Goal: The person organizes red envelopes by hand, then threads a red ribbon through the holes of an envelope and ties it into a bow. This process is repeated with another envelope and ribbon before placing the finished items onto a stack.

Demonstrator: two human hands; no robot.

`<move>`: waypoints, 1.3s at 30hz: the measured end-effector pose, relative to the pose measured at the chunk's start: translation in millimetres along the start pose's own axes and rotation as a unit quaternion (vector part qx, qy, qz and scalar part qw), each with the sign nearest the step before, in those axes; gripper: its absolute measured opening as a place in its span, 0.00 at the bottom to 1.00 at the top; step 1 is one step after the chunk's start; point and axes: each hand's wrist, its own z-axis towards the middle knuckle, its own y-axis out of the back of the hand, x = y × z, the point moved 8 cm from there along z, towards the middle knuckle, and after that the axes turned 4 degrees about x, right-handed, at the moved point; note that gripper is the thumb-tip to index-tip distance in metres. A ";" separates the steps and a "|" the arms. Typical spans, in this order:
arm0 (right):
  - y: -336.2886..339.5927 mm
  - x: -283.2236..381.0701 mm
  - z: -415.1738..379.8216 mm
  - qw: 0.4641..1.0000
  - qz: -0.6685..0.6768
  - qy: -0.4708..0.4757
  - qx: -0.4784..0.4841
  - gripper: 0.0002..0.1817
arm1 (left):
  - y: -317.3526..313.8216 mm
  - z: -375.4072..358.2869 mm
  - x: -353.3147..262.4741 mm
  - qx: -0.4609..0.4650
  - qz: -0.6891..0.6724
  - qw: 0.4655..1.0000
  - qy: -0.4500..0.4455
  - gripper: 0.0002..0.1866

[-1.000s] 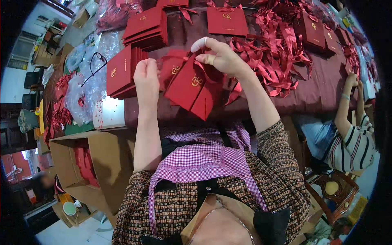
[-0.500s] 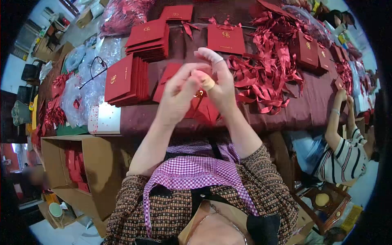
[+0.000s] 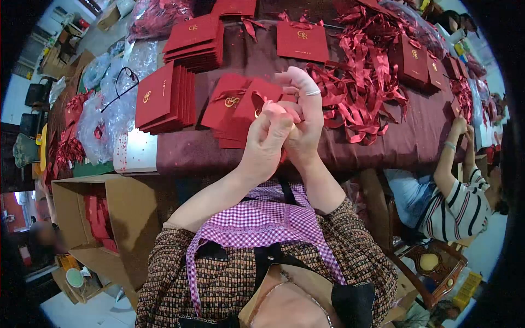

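In the head view, a cardboard box point(image 3: 131, 227) stands at the left below the tabletop point(image 3: 350, 156), its mouth open to the side and red pieces point(image 3: 98, 221) inside; a plastic sack point(image 3: 159, 21) at the far left of the tabletop is filled with red stuff, and crumpled clear plastic point(image 3: 95, 131) lies nearer; two stacks of flat red paper bags, the near stack point(image 3: 154, 101) and the far stack point(image 3: 191, 35), lie to the left of the hands; a single bag point(image 3: 302, 42) with a gold mark lies beyond them, next to a heap of red ribbon point(image 3: 366, 82).

The left hand point(image 3: 267, 139) is curled narrow, its fingertips drawn in against the right hand point(image 3: 306, 117), which is half curled with a white band on one raised finger; the two touch, and I cannot tell what they hold between them; the red bag point(image 3: 262, 87) just behind them is partly hidden, beside another red bag point(image 3: 223, 98) with a ribbon across it.
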 end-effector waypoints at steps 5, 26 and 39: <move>-2.7 3.4 -3.9 0.996 0.037 -0.077 -0.001 0.27 | -6.6 -3.7 -6.6 0.005 0.067 0.996 -0.054 0.10; -33.6 -46.4 -24.1 0.805 0.502 -0.311 0.061 0.40 | -26.4 -8.3 -48.7 0.022 0.628 0.704 -0.332 0.15; -28.4 -46.0 -36.1 0.790 0.503 -0.345 0.061 0.36 | -22.3 -10.3 -35.4 0.090 0.538 0.792 -0.274 0.06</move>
